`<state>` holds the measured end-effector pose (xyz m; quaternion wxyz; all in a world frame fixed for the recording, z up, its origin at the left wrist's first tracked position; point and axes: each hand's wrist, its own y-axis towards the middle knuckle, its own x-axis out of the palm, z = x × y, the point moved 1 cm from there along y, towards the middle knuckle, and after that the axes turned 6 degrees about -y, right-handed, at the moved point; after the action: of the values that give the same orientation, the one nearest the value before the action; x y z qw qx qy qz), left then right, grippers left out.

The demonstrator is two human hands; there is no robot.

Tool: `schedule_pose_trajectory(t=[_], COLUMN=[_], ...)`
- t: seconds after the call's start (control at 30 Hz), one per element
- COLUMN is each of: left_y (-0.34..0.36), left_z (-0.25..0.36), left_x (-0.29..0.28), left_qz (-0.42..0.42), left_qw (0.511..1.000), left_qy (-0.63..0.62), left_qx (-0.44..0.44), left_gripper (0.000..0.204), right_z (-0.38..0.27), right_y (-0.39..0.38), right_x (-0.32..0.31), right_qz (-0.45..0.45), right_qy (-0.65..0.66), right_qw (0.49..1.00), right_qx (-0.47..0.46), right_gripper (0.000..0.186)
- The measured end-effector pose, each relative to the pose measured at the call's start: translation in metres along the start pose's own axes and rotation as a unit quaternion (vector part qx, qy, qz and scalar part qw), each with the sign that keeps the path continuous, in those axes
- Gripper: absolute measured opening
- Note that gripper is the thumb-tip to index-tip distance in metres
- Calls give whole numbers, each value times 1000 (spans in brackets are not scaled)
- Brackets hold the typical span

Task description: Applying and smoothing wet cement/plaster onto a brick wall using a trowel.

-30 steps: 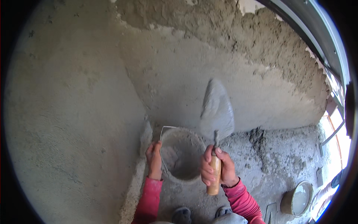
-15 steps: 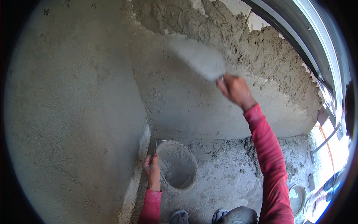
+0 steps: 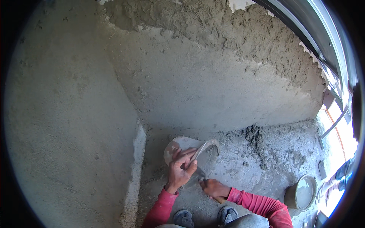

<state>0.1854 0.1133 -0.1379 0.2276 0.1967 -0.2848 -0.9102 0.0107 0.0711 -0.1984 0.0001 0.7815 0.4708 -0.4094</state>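
A pale, mortar-smeared bucket (image 3: pixel 180 143) is tipped over, its mouth facing right. My left hand (image 3: pixel 180 171) grips it at the rim, fingers against the outside and thumb near the opening. Close to that mouth, my right hand (image 3: pixel 216 188) is closed round the handle of a trowel (image 3: pixel 219 199). The trowel's blade points up toward the bucket's opening, and part of it is hidden there. Grey mortar coats the inside of the bucket. Ahead stands a wall (image 3: pixel 190 83) with smooth wet plaster low down and a rough mortar band (image 3: pixel 213 28) above.
On the left rises another plastered wall (image 3: pixel 68 114), meeting the first in a corner. Wet mortar (image 3: pixel 258 144) lies heaped along the wall's foot. A second bucket (image 3: pixel 291 195) stands at the right, near a bright opening. A metal frame (image 3: pixel 327 34) curves along the upper right. My shoes (image 3: pixel 183 217) are below.
My right hand has come down from the wall with the trowel to the bucket. The bucket, upright before, is now tilted, and my left hand has shifted from its wire handle to its rim.
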Motion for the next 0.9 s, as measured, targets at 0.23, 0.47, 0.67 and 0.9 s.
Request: schedule_pose_trajectory(t=[0.23,0.47,0.67,0.9], left_y=[5,26,0,-13], left_z=[-22,-47,-42,-40], left_x=[17,-7,-24,-30], left_qz=[-40,293,249,259], left_qw=[982,879,932,931], left_qy=[-133,-273,-167,-141], left_qx=[-131,-258,-205,-214], left_gripper=[29,33,34,35], right_z=[11,-22,-78,-88], right_y=[-33,-52,-7,53], right_x=[-2,-90,-235,-359], right_qz=[-382,-158,525,791], right_qy=[740,730,289,-122], right_qw=[550,607,681,588], right_qx=[65,-272,-420,-116], right_gripper=[44,43,20,23])
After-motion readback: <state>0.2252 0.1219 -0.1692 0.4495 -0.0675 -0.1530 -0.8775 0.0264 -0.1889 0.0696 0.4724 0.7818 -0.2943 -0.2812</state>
